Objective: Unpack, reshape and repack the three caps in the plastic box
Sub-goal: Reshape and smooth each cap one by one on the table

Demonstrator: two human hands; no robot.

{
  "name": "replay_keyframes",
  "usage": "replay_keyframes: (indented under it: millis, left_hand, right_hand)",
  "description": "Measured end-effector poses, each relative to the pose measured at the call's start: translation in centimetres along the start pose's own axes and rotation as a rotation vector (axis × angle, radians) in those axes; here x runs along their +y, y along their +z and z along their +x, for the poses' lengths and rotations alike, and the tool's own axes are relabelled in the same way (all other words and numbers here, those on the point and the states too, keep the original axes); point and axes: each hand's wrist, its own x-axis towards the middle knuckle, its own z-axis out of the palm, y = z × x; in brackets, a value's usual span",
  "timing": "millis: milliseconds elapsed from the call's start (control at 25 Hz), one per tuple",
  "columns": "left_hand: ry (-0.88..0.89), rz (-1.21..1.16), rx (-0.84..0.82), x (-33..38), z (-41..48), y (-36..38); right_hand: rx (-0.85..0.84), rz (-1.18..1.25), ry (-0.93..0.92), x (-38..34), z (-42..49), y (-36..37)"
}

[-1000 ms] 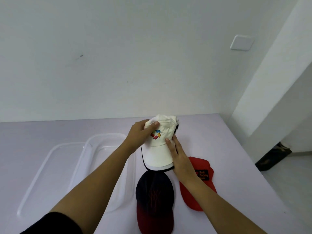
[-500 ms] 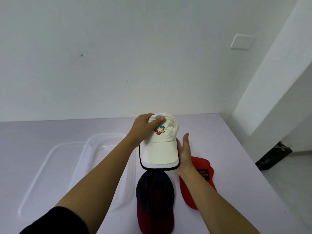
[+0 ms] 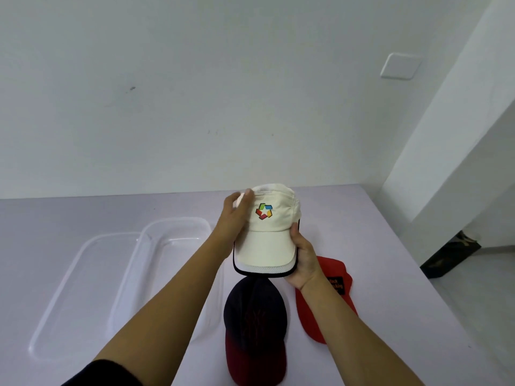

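Seen from a head-worn camera, looking down at a pale lilac table [image 3: 83, 218] against a white wall.

Held up above the table, near its middle: a white cap [image 3: 267, 235] with a multicoloured star logo on the front and a dark-edged brim pointing toward the camera. Gripped by both hands. Left hand [image 3: 235, 215] cupped round the left side of the crown, thumb pressed on top, fingers apparently tucked behind or inside, though hidden. Right hand [image 3: 302, 257] closed on the right edge of the brim, thumb on top near where brim meets crown.

Just below the white cap, lying flat on the table: a navy cap with a dark red brim [image 3: 255, 327], brim toward the camera. Just right of the white cap's brim, partly behind the right wrist: a red cap with a black label [image 3: 333, 291], also flat.

Left of the white cap: a clear plastic box [image 3: 170, 232], standing open with nothing visible inside. Further left again, touching or just beside the box: its clear lid [image 3: 80, 296], lying flat.

Judged step: all three caps out of the box; reshaping of the white cap in hand, crown being rounded out. Next move likely calls for smoothing the crown, then lowering the white cap leftward into the box without crushing it.
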Motion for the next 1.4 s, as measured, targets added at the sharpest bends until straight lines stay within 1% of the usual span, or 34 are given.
replay_keyframes:
  millis: [40, 80, 160, 200, 280, 360, 440, 520, 560, 760, 840, 880, 920, 1040, 1120, 1200, 1240, 1320, 1400]
  left_hand:
    - [-0.091, -0.135, -0.095, -0.6, -0.4, -0.3]
    - [-0.133, -0.190, -0.163, -1.5, -0.7, -0.6]
    - [-0.197, -0.314, -0.231, -2.8, -1.1, -1.3]
    - [-0.223, -0.379, -0.233, -3.3, -1.2, -1.6]
    - [-0.241, -0.479, -0.207, -4.2, -0.8, -2.0]
    - [-0.207, -0.508, -0.141, -4.4, -0.3, -1.9]
    - [-0.147, -0.523, -0.039, -4.4, 0.3, -1.8]
    - [-0.094, -0.569, 0.038, -4.5, 0.5, -1.9]
    - [-0.072, -0.565, 0.047, -4.5, 0.5, -1.9]
    - [-0.042, -0.389, -0.080, -3.7, 0.6, -2.2]
    - [-0.018, -0.265, -0.025, -3.0, 1.1, -3.0]
    - [0.036, -0.135, 0.017, -2.6, 1.3, -3.6]
    - [0.113, 0.022, 0.020, -2.2, 1.4, -4.1]
    - [0.325, 0.492, -0.125, -0.6, 1.6, -5.6]
    - [0.424, 0.721, -0.140, 0.2, 2.0, -6.3]
    - [0.466, 0.822, -0.136, 0.8, 2.3, -6.5]
    - [0.455, 0.847, -0.134, 1.0, 2.4, -6.5]
    - [0.414, 0.863, -0.113, 1.1, 2.6, -6.6]
    - [0.426, 0.831, -0.100, 1.2, 2.6, -6.6]
  right_hand:
    - [0.001, -0.001, 0.001, -0.1, 0.0, 0.0]
    - [0.004, -0.007, 0.007, -0.2, 0.0, -0.2]
    - [0.014, -0.029, 0.010, -0.4, 0.0, -0.6]
    - [0.006, -0.041, 0.007, -0.5, 0.1, -0.8]
    - [-0.015, -0.076, 0.014, -0.7, 0.2, -0.9]
    - [-0.061, -0.075, 0.025, -0.3, 0.1, -0.9]
    - [-0.123, 0.059, 0.072, 0.9, -0.4, -0.8]
    - [-0.088, 0.170, 0.059, 2.3, -1.4, -0.5]
    - [-0.051, 0.188, 0.040, 2.9, -1.7, -0.3]
    - [0.104, 0.260, -0.013, 3.6, -2.2, 1.1]
    - [0.174, 0.298, -0.046, 3.4, -2.3, 1.4]
    - [0.207, 0.294, -0.052, 3.4, -2.4, 1.4]
    - [0.229, 0.275, -0.049, 3.3, -2.5, 1.5]
    - [0.233, 0.236, -0.038, 3.3, -2.8, 1.7]
    - [0.229, 0.266, -0.047, 3.4, -3.0, 2.1]
    - [0.226, 0.295, -0.035, 3.7, -3.1, 2.5]
    - [0.222, 0.306, -0.025, 3.9, -3.1, 2.7]
    - [0.218, 0.311, -0.012, 4.3, -3.1, 2.9]
    - [0.227, 0.302, -0.010, 4.4, -3.2, 3.0]
